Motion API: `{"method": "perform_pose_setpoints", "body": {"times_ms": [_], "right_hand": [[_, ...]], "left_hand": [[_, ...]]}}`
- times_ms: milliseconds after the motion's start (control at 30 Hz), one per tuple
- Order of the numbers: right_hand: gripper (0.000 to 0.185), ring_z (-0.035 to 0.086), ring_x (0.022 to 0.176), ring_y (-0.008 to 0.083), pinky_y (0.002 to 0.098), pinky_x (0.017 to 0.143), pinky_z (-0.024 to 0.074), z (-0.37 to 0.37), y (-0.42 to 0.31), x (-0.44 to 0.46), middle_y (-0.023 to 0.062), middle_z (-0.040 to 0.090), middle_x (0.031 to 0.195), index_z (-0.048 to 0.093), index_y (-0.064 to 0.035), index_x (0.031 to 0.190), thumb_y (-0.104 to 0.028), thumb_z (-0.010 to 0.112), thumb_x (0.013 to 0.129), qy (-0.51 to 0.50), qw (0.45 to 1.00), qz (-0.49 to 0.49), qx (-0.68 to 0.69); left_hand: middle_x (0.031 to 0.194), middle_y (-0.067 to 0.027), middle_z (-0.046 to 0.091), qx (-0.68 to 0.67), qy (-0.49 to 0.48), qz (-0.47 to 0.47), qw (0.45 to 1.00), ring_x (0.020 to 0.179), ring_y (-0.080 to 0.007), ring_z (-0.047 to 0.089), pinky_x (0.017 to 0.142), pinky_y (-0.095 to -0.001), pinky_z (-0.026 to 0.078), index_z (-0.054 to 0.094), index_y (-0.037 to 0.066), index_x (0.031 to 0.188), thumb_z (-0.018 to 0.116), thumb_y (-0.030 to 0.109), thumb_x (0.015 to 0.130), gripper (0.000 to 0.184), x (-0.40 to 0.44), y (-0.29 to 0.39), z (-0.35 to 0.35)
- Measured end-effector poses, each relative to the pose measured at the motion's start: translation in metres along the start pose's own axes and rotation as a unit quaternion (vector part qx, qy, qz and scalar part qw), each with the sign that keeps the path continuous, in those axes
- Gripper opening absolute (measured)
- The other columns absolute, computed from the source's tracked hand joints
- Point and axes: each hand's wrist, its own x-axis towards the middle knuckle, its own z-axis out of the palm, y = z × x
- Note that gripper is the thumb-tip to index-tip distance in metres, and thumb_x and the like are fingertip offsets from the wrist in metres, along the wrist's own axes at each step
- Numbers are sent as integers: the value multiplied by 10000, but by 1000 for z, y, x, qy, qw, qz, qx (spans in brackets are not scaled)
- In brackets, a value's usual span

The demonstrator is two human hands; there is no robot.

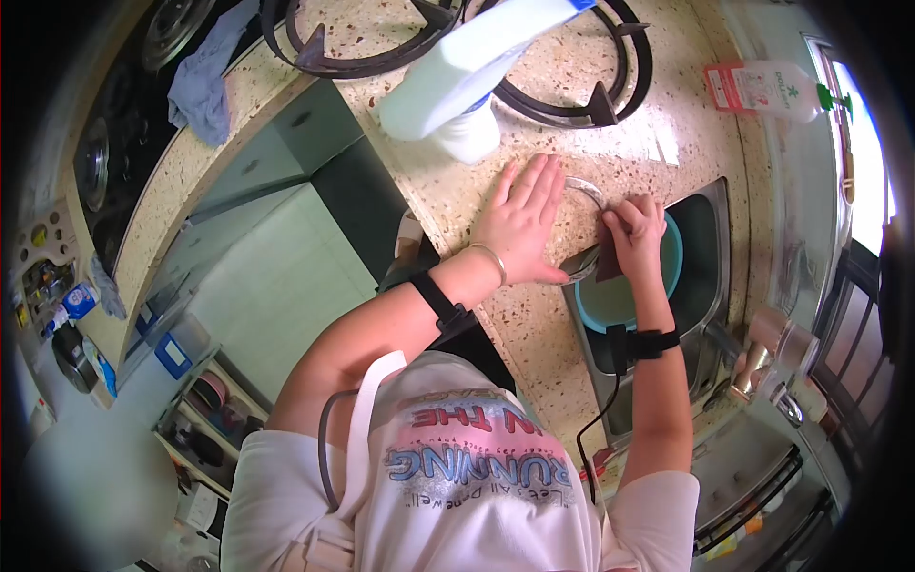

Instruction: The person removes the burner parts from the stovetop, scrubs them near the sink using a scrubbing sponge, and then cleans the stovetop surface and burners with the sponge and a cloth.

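Observation:
A shiny metal ring [588, 186] lies on the speckled countertop [534, 329] beside the sink, its left part covered by my left hand. My left hand [527, 224] rests over the ring with fingers stretched out. At the ring's right side, my right hand [637, 232] pinches a dark brown scouring pad [610, 261], mostly hidden under the fingers. Below and to the right of that hand, a light blue basin [673, 272] with cloudy liquid sits in the steel sink [713, 229].
Two black pan supports [610, 107] lie at the back of the counter. A pale bottle with a blue end [477, 71] stands among them. A pump bottle [767, 91] is at the wall. The faucet [762, 353] is right of the sink; a grey cloth [208, 86] hangs left.

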Motion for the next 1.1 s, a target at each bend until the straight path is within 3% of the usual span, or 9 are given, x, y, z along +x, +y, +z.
{"method": "perform_pose_setpoints", "body": {"times_ms": [233, 367, 500, 633, 767, 900, 1100], "right_hand": [[180, 512, 916, 298, 425, 812, 392, -1, -19, 48, 63, 547, 919, 701, -143, 867, -287, 753, 772, -37, 998, -41, -1], [181, 510, 921, 295, 438, 817, 400, -13, 4, 14, 59, 537, 920, 695, -141, 853, -289, 755, 770, -84, 996, 16, -21], [176, 510, 921, 301, 441, 824, 401, -11, -14, 50, 67, 535, 915, 691, -142, 848, -290, 749, 773, -74, 994, -74, -18], [167, 507, 924, 307, 444, 828, 403, -9, -20, 55, 66, 534, 908, 694, -145, 847, -283, 749, 769, -68, 993, -93, -8], [194, 506, 930, 302, 434, 853, 408, -21, 6, 20, 62, 538, 912, 705, -143, 867, -278, 767, 742, -112, 993, -34, 2], [197, 503, 943, 308, 441, 852, 409, -16, -15, 61, 64, 542, 934, 708, -151, 865, -292, 767, 742, -94, 986, -134, 9], [193, 500, 921, 304, 436, 837, 411, -21, -1, 39, 71, 530, 921, 702, -143, 846, -285, 769, 735, -113, 987, -112, -9]], "left_hand": [[1578, -213, 210, 7, -2, 0, 1000, 1485, -317, 156, 1193, -511, 75, 255, -71, 1483, 677, 795, 577, 1322, 0, 1, 0], [1578, -214, 211, -2, -4, -1, 1000, 1487, -318, 147, 1193, -511, 72, 256, -71, 1483, 678, 794, 575, 1323, 0, 0, -1], [1579, -214, 209, 2, -8, -2, 1000, 1488, -320, 143, 1193, -511, 69, 256, -69, 1484, 675, 798, 572, 1326, 0, 0, -1], [1580, -212, 208, 8, -8, -3, 1000, 1487, -319, 148, 1192, -510, 75, 261, -68, 1483, 667, 804, 573, 1324, 0, 2, -2], [1581, -212, 206, 3, -12, -3, 1000, 1488, -320, 143, 1193, -505, 77, 257, -65, 1485, 667, 801, 576, 1321, 1, 0, -3], [1580, -212, 209, 4, -11, -3, 1000, 1489, -320, 142, 1195, -503, 76, 267, -63, 1483, 664, 803, 578, 1314, -1, 1, -2], [1580, -210, 212, 5, -11, -2, 1000, 1490, -319, 136, 1193, -507, 79, 276, -63, 1481, 654, 812, 578, 1313, -1, 2, -2]]}}
